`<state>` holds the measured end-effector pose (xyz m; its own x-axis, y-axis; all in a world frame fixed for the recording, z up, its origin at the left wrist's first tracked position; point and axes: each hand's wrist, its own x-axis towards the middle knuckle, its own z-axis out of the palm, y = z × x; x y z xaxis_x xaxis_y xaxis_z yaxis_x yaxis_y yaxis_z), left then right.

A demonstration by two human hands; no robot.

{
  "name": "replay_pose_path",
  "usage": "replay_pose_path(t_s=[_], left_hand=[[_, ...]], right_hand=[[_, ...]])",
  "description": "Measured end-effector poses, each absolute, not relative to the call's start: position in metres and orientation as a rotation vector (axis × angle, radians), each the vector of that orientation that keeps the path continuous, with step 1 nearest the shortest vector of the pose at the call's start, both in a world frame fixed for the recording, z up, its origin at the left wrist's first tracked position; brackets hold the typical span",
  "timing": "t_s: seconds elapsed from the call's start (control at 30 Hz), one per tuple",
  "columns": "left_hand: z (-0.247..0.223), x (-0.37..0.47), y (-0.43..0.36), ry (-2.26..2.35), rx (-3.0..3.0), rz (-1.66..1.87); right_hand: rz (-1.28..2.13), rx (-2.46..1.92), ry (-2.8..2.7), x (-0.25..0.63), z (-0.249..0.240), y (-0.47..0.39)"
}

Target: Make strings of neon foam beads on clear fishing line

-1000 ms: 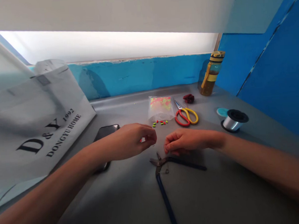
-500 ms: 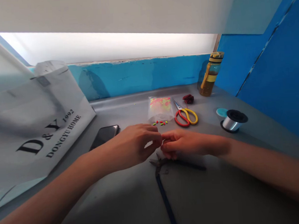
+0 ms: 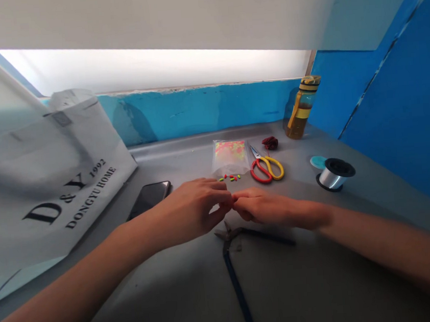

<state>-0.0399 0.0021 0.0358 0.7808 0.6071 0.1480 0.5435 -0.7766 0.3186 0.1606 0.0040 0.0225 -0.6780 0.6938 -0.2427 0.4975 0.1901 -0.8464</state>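
Head: two hands (image 3: pixel 199 207) (image 3: pixel 258 206), one pliers (image 3: pixel 226 236)

Table (image 3: pixel 300 282): grey
Left: white bag (image 3: pixel 53 167), dark phone (image 3: pixel 149 197)
Middle: pliers (image 3: pixel 227 243), handles spread
Behind: packet (image 3: pixel 230 156), loose red and green beads (image 3: pixel 233 179), scissors (image 3: pixel 261 158), dark red bundle (image 3: pixel 270 143)
Right: bottle (image 3: pixel 302 111), turquoise disc (image 3: pixel 318 161), spool (image 3: pixel 332 176)
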Motion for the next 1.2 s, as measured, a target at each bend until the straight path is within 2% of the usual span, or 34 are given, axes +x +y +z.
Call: replay_pose_path(t_s=[0.1, 0.63, 0.77, 0.87, 0.97, 1.2], left_hand=[[0.035, -0.040, 0.003, 0.900, 2.737, 0.261], [0.025, -0.044, 0.012, 0.909, 2.746, 0.287], [0.022, -0.049, 0.019, 1.353, 2.794, 0.415], [0.014, -0.049, 0.023, 1.677, 2.714, 0.205], [0.003, -0.045, 0.025, 1.680, 2.693, 0.054], [-0.002, -0.041, 0.025, 1.800, 2.634, 0.056]], right_hand=[[1.528, -1.141, -2.234, 0.159, 0.016, 0.006], [1.466, -1.212, -2.154, 0.163, -0.012, 0.018], [1.326, -1.360, -1.890, 0.168, -0.014, 0.025], [1.325, -1.428, -1.682, 0.172, -0.018, 0.031], [1.402, -1.429, -1.621, 0.173, -0.022, 0.034], [1.452, -1.396, -1.648, 0.174, -0.025, 0.037]])
